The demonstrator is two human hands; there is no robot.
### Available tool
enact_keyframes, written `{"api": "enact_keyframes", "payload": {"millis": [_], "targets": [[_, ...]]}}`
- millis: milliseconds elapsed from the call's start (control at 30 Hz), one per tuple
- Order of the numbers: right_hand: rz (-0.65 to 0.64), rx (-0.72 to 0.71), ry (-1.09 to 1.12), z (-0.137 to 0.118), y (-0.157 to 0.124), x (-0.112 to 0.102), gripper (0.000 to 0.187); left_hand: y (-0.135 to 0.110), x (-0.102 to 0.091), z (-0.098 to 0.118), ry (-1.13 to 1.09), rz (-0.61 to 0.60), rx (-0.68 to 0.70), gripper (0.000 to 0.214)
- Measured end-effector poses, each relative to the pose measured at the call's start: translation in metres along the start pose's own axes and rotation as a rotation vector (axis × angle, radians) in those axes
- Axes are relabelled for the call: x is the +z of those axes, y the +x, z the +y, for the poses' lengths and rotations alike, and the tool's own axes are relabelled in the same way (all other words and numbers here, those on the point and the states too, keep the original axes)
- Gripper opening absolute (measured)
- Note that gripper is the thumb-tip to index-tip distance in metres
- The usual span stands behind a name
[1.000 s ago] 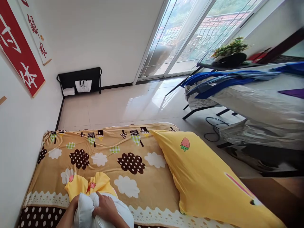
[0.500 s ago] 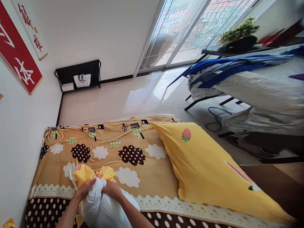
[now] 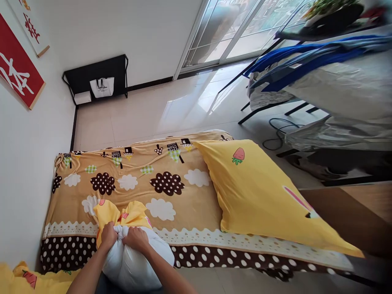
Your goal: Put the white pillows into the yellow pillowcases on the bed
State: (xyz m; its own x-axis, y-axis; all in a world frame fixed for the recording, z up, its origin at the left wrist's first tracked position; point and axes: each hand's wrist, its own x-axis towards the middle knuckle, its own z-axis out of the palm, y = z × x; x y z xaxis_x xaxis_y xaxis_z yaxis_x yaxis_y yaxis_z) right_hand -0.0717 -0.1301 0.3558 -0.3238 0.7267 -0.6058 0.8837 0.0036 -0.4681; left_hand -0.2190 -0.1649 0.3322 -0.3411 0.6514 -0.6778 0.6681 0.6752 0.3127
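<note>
Both my hands grip a bunched white pillow [image 3: 131, 261] low in the view, over the near side of the bed. My left hand [image 3: 108, 237] is closed on its gathered upper left part, with a yellow pillowcase [image 3: 105, 212] bunched around and beyond the fingers. Close beside it, my right hand [image 3: 136, 239] is closed on the gathered top right part. The pillow's lower body bulges toward me. Which fingers also hold the pillowcase cloth, I cannot tell.
A yellow pillow [image 3: 257, 192] with a strawberry print lies on the patterned bed sheet [image 3: 174, 171]. More yellow cloth [image 3: 45, 281] is at the lower left. A cardboard box [image 3: 352, 216] stands right; covered furniture [image 3: 343, 81] is behind it. A black rack [image 3: 98, 71] stands by the wall.
The camera view has tilted down, showing more floor and yellow cloth near me. My hands have drawn closer together on the white pillow, bunching its top tighter.
</note>
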Motion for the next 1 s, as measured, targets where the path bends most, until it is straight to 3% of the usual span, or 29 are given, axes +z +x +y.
{"api": "enact_keyframes", "payload": {"millis": [100, 233, 367, 500, 733, 867, 1000], "targets": [[-0.028, -0.021, -0.059, -0.008, -0.013, -0.001, 0.047, -0.006, 0.003, -0.002, 0.078, 0.055, -0.012, 0.021], [0.045, -0.064, -0.168, -0.009, -0.037, -0.003, 0.069, -0.008, 0.008, -0.001, 0.07, 0.087, 0.013, 0.017], [0.021, -0.176, -0.234, -0.008, -0.044, 0.002, 0.056, -0.001, 0.01, -0.004, -0.015, 0.085, 0.063, 0.012], [-0.061, -0.277, -0.232, -0.012, -0.033, 0.009, 0.039, 0.002, 0.008, -0.009, -0.069, 0.087, 0.108, 0.014], [-0.104, -0.272, -0.176, -0.012, -0.012, 0.004, 0.034, -0.02, -0.003, -0.019, -0.076, -0.015, 0.311, 0.018], [-0.107, -0.281, -0.104, -0.004, -0.018, -0.007, 0.048, -0.033, -0.012, -0.03, -0.03, -0.022, 0.36, 0.02], [-0.075, -0.259, -0.026, 0.012, -0.035, -0.022, 0.068, -0.037, -0.005, -0.033, 0.028, 0.027, 0.301, 0.013]]}}
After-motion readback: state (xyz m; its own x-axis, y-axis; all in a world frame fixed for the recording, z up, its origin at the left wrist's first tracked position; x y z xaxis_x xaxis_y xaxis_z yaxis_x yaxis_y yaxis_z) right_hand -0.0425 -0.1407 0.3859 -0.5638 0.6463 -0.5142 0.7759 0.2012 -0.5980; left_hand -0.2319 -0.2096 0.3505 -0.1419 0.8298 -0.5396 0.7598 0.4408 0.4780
